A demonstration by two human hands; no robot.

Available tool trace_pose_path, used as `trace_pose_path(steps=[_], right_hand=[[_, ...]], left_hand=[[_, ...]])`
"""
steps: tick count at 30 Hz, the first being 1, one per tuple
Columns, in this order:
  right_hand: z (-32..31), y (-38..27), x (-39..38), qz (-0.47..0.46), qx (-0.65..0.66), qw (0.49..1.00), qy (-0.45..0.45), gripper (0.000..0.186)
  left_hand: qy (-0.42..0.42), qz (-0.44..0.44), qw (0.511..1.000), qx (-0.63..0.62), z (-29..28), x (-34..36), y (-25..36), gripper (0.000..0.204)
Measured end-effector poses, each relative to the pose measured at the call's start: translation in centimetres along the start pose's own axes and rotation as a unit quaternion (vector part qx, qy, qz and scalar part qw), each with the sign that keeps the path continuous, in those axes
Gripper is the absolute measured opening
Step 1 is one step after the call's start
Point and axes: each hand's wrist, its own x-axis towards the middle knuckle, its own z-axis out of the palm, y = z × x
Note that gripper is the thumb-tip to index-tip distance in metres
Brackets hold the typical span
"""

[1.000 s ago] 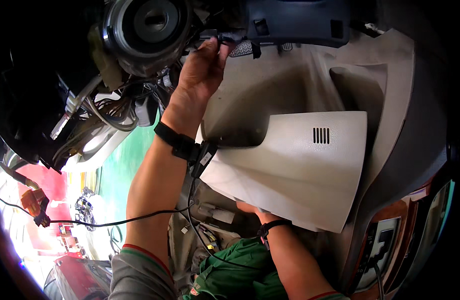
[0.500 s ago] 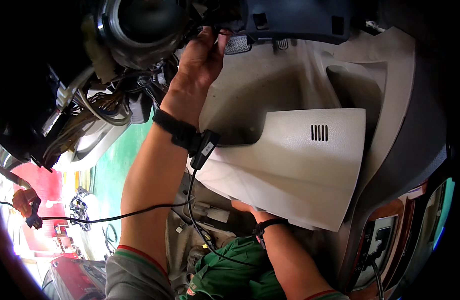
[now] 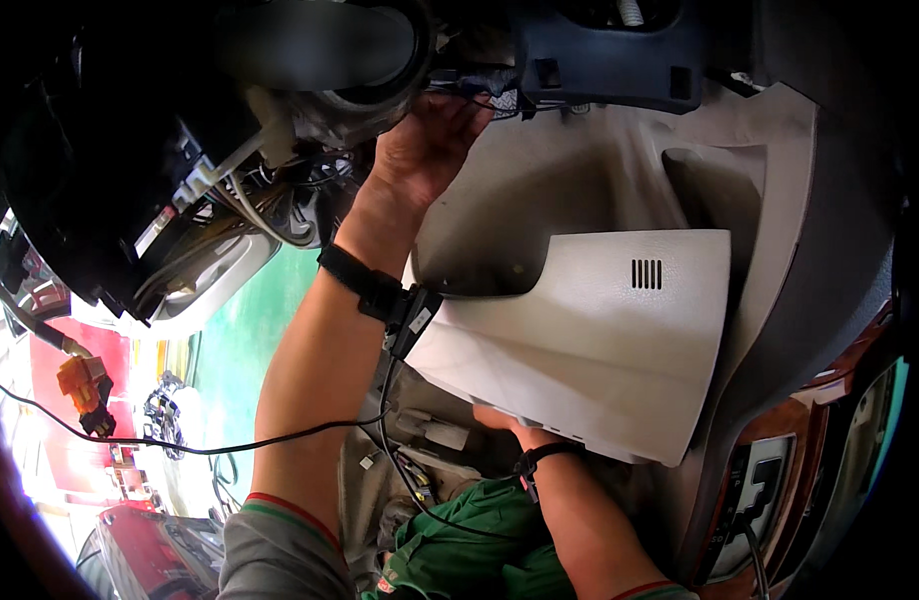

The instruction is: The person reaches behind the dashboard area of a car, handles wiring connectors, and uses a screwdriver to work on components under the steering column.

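Observation:
A beige dashboard trim panel [image 3: 580, 335] with a small slotted vent is propped at a tilt in the footwell. My right hand [image 3: 496, 416] holds it by its lower edge, the fingers hidden beneath. Higher up, my left hand [image 3: 427, 150] reaches under the dashboard beside the round steering column [image 3: 325, 50]. Its fingers are curled in among dark wires [image 3: 470, 84]; what they pinch is too dark to make out. A black strap with a small box [image 3: 412, 318] sits on my left wrist, trailing a black cable.
A dark lower dash piece [image 3: 610, 60] overhangs the beige footwell carpet. Loose wiring [image 3: 245, 215] hangs on the left, and an orange connector [image 3: 83, 385] dangles by the open door side. The gear shifter plate [image 3: 760, 500] lies at the lower right.
The view has shifted, so most things sit lower and the column farther right. My left fingers have curled in more among the wires. My right hand keeps its hold on the panel.

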Motion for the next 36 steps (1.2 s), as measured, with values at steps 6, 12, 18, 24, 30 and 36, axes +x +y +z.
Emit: trace_pose_path(steps=[6,12,18,24,30,36], right_hand=[[-0.1,0.3,0.1,0.006,0.003,1.000,0.000,0.023],[0.1,-0.3,0.3,-0.002,0.006,1.000,-0.002,0.023],[0.1,-0.3,0.6,0.000,0.001,1.000,-0.005,0.023],[-0.3,0.2,0.5,0.017,-0.002,1.000,-0.002,0.023],[0.6,0.0,1.0,0.014,-0.003,1.000,-0.011,0.023],[1.1,-0.9,1.2,0.003,0.002,1.000,-0.014,0.024]], left_hand=[[0.010,-0.088,0.980,0.180,1.0,-1.5,-2.7,0.036],[0.029,-0.102,0.964,0.243,-0.4,-3.4,-2.3,0.048],[-0.079,0.028,0.866,0.493,-5.9,-8.9,1.0,0.043],[0.098,-0.015,0.914,0.394,-8.5,-16.6,3.0,0.044],[0.238,-0.059,0.886,0.393,-14.1,-24.7,2.9,0.040],[0.325,-0.124,0.858,0.378,-20.9,-34.0,3.5,0.041]])
